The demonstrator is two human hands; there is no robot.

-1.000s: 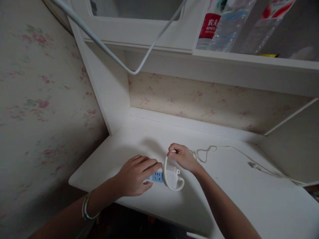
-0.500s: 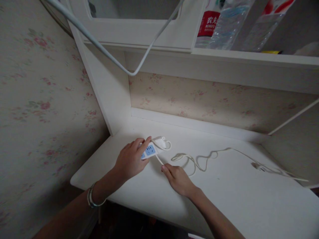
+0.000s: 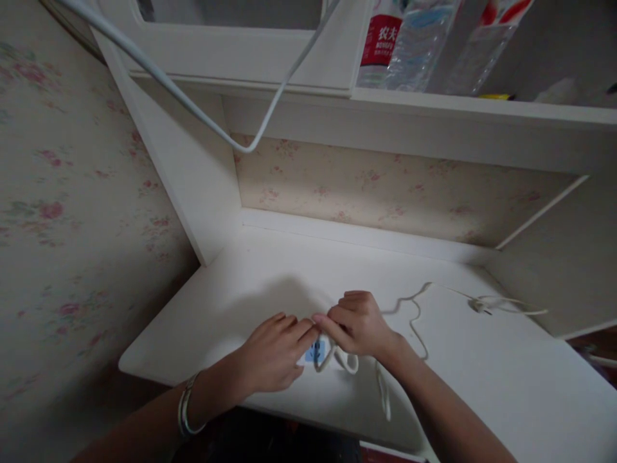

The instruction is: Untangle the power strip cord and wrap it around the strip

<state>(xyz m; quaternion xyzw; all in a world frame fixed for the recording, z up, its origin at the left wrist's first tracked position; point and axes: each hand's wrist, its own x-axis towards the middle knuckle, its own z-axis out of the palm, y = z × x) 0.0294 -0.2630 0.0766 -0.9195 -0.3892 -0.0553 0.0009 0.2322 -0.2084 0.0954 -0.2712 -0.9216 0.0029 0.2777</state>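
Note:
My left hand (image 3: 277, 352) is wrapped round a white power strip with a blue socket face (image 3: 315, 351), near the front edge of the desk. Only one end of the strip shows past my fingers. My right hand (image 3: 357, 323) is closed on the strip's white cord (image 3: 351, 365), its thumb meeting my left fingertips. Loops of the cord hang against the strip's end. More cord (image 3: 418, 328) trails right across the desk to a plug (image 3: 479, 305). A metal bangle (image 3: 185, 406) circles my left wrist.
The white desk (image 3: 289, 257) has a side panel at left and a low back ledge. Above it, a shelf (image 3: 463, 106) carries plastic bottles (image 3: 418, 48). A thick pale cable (image 3: 248, 148) dangles in front of the cabinet. Floral wallpaper (image 3: 62, 193) covers the left wall.
The power strip has come nearer the desk's front edge and turned. My right hand has risen from below the strip to its top, bringing the cord over it. The view has shifted slightly.

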